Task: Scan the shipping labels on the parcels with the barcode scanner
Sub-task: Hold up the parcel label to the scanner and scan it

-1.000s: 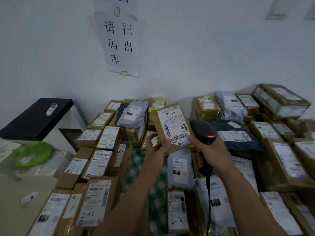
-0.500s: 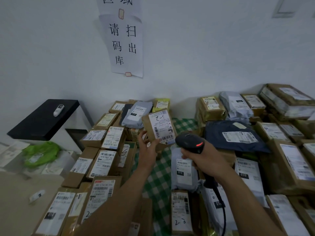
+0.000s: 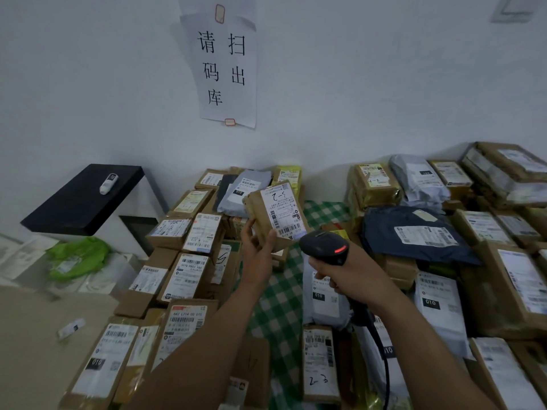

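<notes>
One small brown cardboard parcel [image 3: 260, 213], lifted above the pile [image 3: 189, 279], white label [image 3: 282, 213] angled for reading; my left hand [image 3: 257, 251] clamps its lower edge. One black handheld barcode scanner [image 3: 324, 247], my right hand [image 3: 347, 272] wrapped round its grip, nose just beneath the label.

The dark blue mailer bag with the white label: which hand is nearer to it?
Right. The right hand, gripping the scanner, is just left of the dark blue mailer bag; the left hand, holding a brown parcel, is farther left.

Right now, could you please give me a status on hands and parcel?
Left hand grips brown parcel, label showing. Right hand holds barcode scanner, red light on, beside the label's lower edge. Nothing between them.
</notes>
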The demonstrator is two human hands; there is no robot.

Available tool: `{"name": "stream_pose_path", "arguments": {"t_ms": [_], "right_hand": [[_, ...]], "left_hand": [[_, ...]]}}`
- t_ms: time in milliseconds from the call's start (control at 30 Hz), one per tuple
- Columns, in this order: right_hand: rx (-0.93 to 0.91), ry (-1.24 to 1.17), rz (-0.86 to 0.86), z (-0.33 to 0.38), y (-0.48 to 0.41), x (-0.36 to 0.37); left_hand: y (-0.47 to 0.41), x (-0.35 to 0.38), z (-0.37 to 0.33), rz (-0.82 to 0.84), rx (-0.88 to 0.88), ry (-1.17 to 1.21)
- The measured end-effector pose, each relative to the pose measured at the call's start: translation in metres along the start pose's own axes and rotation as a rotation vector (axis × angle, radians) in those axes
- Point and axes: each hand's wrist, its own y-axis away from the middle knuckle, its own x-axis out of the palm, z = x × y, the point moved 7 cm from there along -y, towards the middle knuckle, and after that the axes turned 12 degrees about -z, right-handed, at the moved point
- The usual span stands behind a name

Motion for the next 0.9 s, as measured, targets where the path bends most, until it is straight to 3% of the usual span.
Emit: {"name": "stream_pose_path", "arguments": {"t_ms": [667,900], "right_hand": [[-0.001,-0.013,0.059,0.004,-0.01,0.012],[0.151,-0.173,-0.148,-0.033,-0.043,-0.021]], "left_hand": [[-0.018,-0.01,0.013,-0.008,-0.032,0.039],[-0.034,0.029,0.033,0.033,-0.103,0.019]]}}
